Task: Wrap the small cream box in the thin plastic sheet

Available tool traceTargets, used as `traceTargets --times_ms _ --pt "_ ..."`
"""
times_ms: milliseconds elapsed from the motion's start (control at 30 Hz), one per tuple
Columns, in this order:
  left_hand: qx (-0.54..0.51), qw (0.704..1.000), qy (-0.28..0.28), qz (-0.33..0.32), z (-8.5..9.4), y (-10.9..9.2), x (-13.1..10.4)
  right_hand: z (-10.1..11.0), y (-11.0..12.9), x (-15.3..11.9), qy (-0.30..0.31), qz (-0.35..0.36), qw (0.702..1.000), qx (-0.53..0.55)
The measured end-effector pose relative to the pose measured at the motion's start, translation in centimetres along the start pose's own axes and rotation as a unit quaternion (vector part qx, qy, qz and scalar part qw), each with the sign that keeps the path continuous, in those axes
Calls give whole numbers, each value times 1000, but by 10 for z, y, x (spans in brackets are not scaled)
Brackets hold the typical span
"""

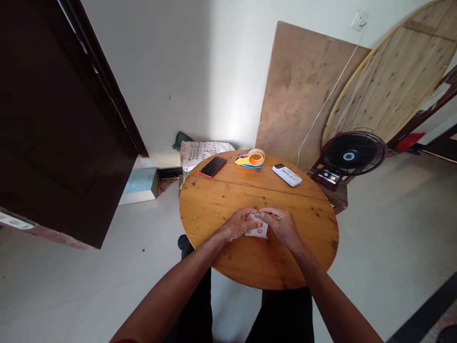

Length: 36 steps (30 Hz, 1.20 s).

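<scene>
Both hands meet at table (214, 209) center: left hand (240, 224) and right hand (282, 225) each pinch the small folded paper packet (258, 231) between them, phone (213, 166) at 11 o'clock, remote (287, 175) at 1.

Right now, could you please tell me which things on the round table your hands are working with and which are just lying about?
In hand:
small folded paper item, held between the left hand and right hand on the round wooden table

Lying about:
red phone
orange tape dispenser
white remote control
</scene>
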<state>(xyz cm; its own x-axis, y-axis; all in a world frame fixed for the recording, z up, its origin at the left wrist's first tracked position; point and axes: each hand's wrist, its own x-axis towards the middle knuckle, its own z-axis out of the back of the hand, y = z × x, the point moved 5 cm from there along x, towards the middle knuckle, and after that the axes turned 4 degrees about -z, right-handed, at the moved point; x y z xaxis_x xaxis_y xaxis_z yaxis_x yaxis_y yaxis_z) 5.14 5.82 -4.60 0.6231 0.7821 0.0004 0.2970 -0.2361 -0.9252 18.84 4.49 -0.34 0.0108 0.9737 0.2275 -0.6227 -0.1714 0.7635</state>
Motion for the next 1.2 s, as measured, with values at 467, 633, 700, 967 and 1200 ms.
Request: traceTargets --times_ms 467,633,700,967,1200 --pt "23 1000 8 12 -1 -3 6 4 39 2 65 92 982 -149" --pt "34 999 -22 8 4 -2 8 3 30 -1 61 106 980 -154" --pt "37 999 -27 7 5 -1 8 2 29 -3 64 103 981 -152" --pt "69 997 -16 -15 5 1 8 2 37 -7 83 114 972 -188" --pt "66 997 28 -15 9 -7 8 0 29 -15 50 132 969 -204"
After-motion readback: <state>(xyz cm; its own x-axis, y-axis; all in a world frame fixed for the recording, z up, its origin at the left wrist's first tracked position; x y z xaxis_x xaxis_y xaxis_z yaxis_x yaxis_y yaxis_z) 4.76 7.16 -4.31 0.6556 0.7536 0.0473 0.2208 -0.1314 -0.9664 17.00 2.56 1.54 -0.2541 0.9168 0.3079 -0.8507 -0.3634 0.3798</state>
